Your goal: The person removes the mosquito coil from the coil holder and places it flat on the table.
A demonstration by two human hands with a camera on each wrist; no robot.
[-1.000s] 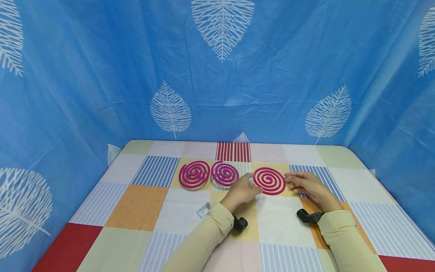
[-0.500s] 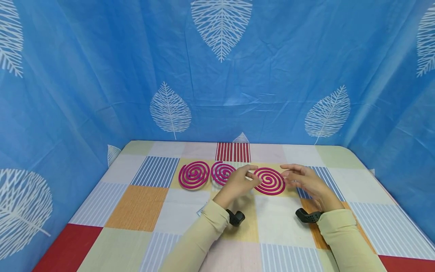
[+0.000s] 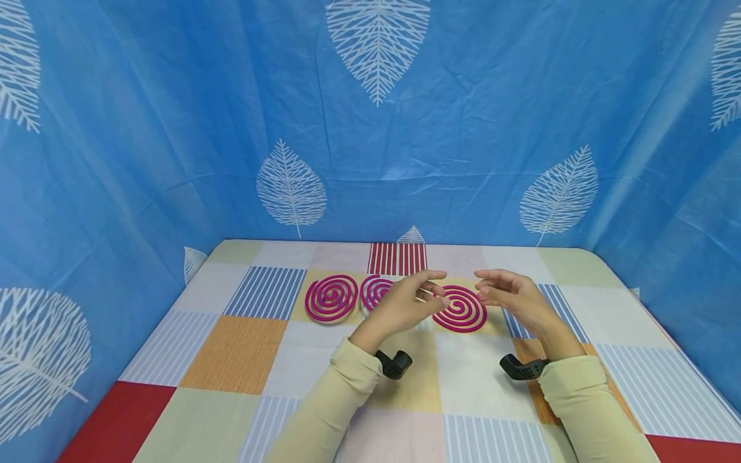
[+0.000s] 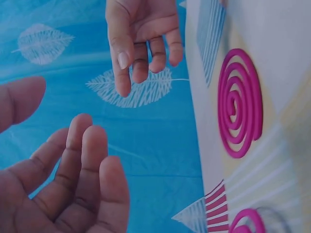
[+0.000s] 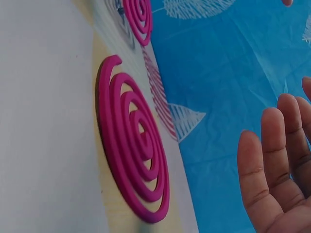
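Note:
A magenta mosquito coil (image 3: pixel 457 308) lies flat on the patchwork cloth between my two hands. My left hand (image 3: pixel 401 306) hovers just left of it, and my right hand (image 3: pixel 517 301) hovers at its right. Both hold nothing; their fingers are loosely bent and face each other. A second coil (image 3: pixel 373 294) is partly covered by my left hand. It casts a shadow apart from itself, seen in the right wrist view, so it appears raised. Further left lies a third coil (image 3: pixel 331 298). In the right wrist view the nearest coil (image 5: pixel 138 141) shows its whole spiral.
A checked, patchwork cloth (image 3: pixel 231 354) covers the table. Behind and at both sides hangs a blue curtain (image 3: pixel 451 128) with white leaf prints. Black bands with small cameras sit on both wrists.
My left hand has let go of the right-hand coil and drawn back left and up. My right hand has risen slightly. The small metal stand is now hidden behind the left sleeve.

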